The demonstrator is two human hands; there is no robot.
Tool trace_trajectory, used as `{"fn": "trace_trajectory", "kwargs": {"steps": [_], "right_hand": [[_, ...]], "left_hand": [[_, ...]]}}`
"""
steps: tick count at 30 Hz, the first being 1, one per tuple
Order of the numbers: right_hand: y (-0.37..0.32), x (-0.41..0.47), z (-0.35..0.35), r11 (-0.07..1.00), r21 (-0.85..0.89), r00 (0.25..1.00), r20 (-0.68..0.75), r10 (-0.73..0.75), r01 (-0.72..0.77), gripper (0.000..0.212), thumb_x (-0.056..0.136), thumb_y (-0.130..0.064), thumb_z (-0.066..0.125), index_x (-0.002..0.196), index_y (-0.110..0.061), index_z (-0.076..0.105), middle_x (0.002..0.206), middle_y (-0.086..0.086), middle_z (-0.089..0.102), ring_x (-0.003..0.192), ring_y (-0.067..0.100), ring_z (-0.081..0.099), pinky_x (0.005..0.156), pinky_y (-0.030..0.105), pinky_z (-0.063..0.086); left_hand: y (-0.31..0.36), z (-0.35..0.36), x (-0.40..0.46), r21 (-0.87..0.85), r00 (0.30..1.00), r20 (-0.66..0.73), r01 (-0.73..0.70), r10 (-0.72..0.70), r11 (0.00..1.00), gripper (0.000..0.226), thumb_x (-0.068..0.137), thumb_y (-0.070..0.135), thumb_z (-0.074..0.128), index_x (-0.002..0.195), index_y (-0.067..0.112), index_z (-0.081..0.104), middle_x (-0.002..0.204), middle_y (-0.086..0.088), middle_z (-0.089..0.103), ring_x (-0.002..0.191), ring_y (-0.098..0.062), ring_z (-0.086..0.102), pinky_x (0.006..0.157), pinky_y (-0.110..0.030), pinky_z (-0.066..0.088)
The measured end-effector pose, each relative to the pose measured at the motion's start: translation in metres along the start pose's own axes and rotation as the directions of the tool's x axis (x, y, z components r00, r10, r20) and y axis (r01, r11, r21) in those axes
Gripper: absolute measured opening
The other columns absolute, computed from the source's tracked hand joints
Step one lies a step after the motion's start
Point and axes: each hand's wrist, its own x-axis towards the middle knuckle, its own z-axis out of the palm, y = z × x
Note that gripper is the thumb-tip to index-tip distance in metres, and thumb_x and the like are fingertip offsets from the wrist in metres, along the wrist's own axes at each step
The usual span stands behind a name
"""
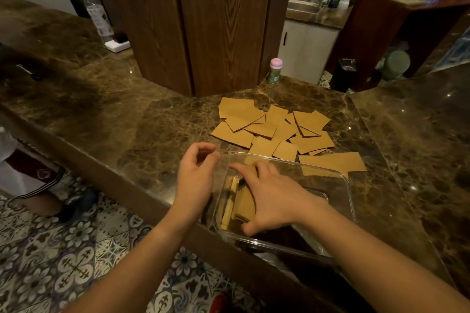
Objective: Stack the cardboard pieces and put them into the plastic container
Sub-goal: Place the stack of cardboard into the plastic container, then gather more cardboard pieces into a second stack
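A clear plastic container [340, 178] sits at the near edge of the marble counter. Inside it, at its left end, a stack of brown cardboard pieces [245, 202] stands on edge. My right hand [272, 198] reaches into the container and grips this stack, thumb at the near end and fingers over the far end. My left hand [197, 173] hovers just left of the container with its fingers loosely curled and nothing in it. Several loose cardboard pieces [274, 127] lie scattered on the counter beyond the container.
A wooden pillar [203, 20] rises behind the loose pieces, with a small pink-capped bottle [275, 70] beside it. A water bottle [96, 12] and a white power strip [118, 44] stand at the far left. A person's legs [33, 180] show on the tiled floor at left.
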Motion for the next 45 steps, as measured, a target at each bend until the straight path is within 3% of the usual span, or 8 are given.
{"fn": "trace_trajectory", "kwargs": {"steps": [15,23,26,30,33,37,40,45], "right_hand": [[-0.009,0.021,0.032,0.998,-0.056,0.999,-0.019,-0.034,0.033,0.119,0.061,-0.075,0.072,0.150,-0.022,0.012,0.154,0.011,0.019,0.142,0.033,0.013,0.112,0.048,0.038],[-0.004,0.004,0.008,0.968,0.250,0.994,0.111,-0.014,-0.014,0.115,0.076,-0.081,0.059,0.147,-0.053,-0.027,0.162,-0.011,-0.034,0.151,0.020,-0.024,0.119,0.054,0.016],[0.007,-0.008,-0.019,0.966,0.259,1.000,0.019,-0.021,0.016,0.101,0.078,-0.079,0.058,0.150,-0.059,-0.009,0.169,-0.008,0.004,0.151,0.018,0.019,0.114,0.048,0.036],[0.062,-0.015,-0.074,0.792,0.607,0.948,-0.283,0.146,0.059,0.034,0.094,-0.052,0.056,0.128,-0.053,0.055,0.115,-0.023,0.068,0.103,-0.003,0.064,0.086,0.022,0.055],[0.124,-0.012,-0.092,0.788,0.613,0.824,-0.419,0.381,-0.053,0.025,0.100,-0.026,0.058,0.117,-0.044,0.062,0.105,-0.021,0.069,0.103,0.002,0.065,0.085,0.020,0.052],[0.184,-0.001,-0.074,0.867,0.272,0.887,-0.086,0.454,-0.417,0.052,0.089,-0.029,0.073,0.139,-0.026,0.057,0.135,-0.004,0.063,0.121,0.015,0.058,0.099,0.029,0.048],[0.196,0.005,-0.053,0.881,0.066,0.883,0.040,0.468,-0.469,0.076,0.071,-0.048,0.082,0.139,-0.035,0.049,0.137,-0.003,0.057,0.121,0.021,0.054,0.098,0.039,0.049],[0.211,0.007,-0.036,0.891,0.021,0.888,0.099,0.450,-0.454,0.058,0.073,-0.049,0.080,0.122,-0.031,0.055,0.123,0.000,0.055,0.110,0.019,0.050,0.090,0.037,0.047]], "left_hand": [[-0.026,0.026,0.002,-0.109,0.930,0.247,0.307,-0.274,0.945,0.015,0.099,0.041,0.052,0.112,0.040,0.059,0.115,0.003,0.062,0.082,0.013,0.064,0.061,-0.007,0.048],[-0.024,0.024,0.029,-0.027,0.946,0.166,0.288,-0.279,0.957,0.017,0.099,0.045,0.050,0.108,0.035,0.061,0.114,0.005,0.064,0.103,-0.006,0.062,0.074,-0.022,0.045],[-0.012,0.028,0.053,0.010,0.951,0.141,0.277,-0.276,0.961,0.013,0.097,0.045,0.053,0.102,0.036,0.061,0.114,0.004,0.063,0.105,-0.009,0.058,0.075,-0.028,0.041],[0.013,0.053,0.082,0.029,0.946,0.221,0.236,-0.237,0.971,0.015,0.092,0.039,0.060,0.086,0.034,0.073,0.107,0.000,0.072,0.104,-0.018,0.064,0.087,-0.039,0.047],[0.026,0.088,0.106,-0.066,0.901,0.313,0.335,-0.299,0.940,0.016,0.096,0.027,0.058,0.102,0.018,0.070,0.103,-0.007,0.077,0.099,-0.024,0.072,0.084,-0.037,0.054],[0.037,0.137,0.126,-0.252,0.769,0.440,0.602,-0.464,0.758,0.023,0.099,0.023,0.051,0.112,0.008,0.063,0.111,-0.018,0.071,0.100,-0.033,0.070,0.084,-0.044,0.056],[0.035,0.163,0.130,-0.287,0.697,0.487,0.697,-0.527,0.657,0.023,0.099,0.021,0.050,0.112,0.006,0.061,0.118,-0.021,0.067,0.105,-0.037,0.066,0.081,-0.047,0.055],[0.029,0.185,0.136,-0.239,0.656,0.513,0.728,-0.553,0.643,0.018,0.099,0.020,0.050,0.103,0.007,0.061,0.122,-0.022,0.066,0.113,-0.038,0.063,0.103,-0.053,0.047]]}}
